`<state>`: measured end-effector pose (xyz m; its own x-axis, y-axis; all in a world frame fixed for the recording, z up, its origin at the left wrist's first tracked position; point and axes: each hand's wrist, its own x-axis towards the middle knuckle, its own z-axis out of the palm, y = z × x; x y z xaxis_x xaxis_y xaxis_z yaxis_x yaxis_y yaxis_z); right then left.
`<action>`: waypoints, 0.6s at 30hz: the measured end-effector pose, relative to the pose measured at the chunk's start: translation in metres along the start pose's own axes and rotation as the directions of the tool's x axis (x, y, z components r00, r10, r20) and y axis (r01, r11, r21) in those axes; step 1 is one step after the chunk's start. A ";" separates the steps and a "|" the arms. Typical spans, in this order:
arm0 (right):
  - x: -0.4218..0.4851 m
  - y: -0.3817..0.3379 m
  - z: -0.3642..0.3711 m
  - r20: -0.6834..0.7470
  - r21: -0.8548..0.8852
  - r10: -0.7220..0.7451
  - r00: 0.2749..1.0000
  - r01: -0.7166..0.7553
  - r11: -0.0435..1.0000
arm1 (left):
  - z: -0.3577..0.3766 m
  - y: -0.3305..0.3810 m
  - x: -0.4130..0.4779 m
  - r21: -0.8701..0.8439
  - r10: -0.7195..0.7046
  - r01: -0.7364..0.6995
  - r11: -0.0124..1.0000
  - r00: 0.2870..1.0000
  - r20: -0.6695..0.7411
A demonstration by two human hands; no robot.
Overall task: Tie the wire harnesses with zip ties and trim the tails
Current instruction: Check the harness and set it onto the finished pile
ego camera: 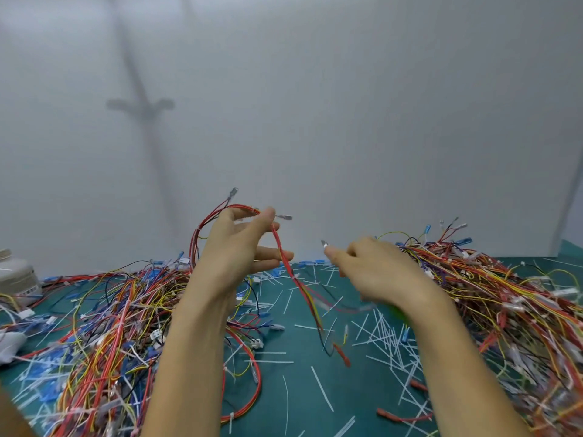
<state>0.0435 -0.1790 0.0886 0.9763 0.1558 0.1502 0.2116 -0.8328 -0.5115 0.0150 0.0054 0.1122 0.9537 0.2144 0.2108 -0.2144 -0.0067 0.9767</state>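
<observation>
My left hand (235,247) is raised above the green table (303,389), thumb and fingers pinched on a red wire harness (285,260) that loops over the hand and hangs down to the mat. My right hand (375,268) hovers to the right of it, fingers closed around a small tool whose metal tip (324,243) sticks out past the fingertips; a green blur shows below the wrist. What tool it is, I cannot tell. Trimmed white zip-tie tails (383,335) lie scattered over the mat between my forearms.
A big pile of mixed red, yellow and blue harnesses (104,326) covers the left of the table; another pile (504,304) fills the right. A white round container (15,275) stands at the far left edge. A plain white wall rises behind.
</observation>
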 end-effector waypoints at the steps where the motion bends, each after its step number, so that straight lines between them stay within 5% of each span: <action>1: 0.005 0.002 0.009 0.009 -0.054 0.023 1.000 -0.023 0.998 | 0.000 -0.001 0.001 0.000 0.010 -0.010 1.000 1.000 -0.016; 7: 0.023 0.017 0.070 0.127 -0.385 0.169 0.977 -0.109 0.917 | -0.002 -0.004 0.004 -0.033 0.043 -0.043 0.999 0.999 -0.006; 18: 0.026 0.025 0.124 0.165 -0.506 0.221 0.961 -0.110 0.856 | -0.004 -0.018 0.012 0.203 0.112 -0.110 0.973 0.994 0.006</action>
<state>0.0795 -0.1303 -0.0251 0.9927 0.0532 -0.1086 0.0506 -0.9984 -0.0262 0.0291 0.0122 0.0973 0.9251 0.2063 0.3187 -0.2711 -0.2285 0.9350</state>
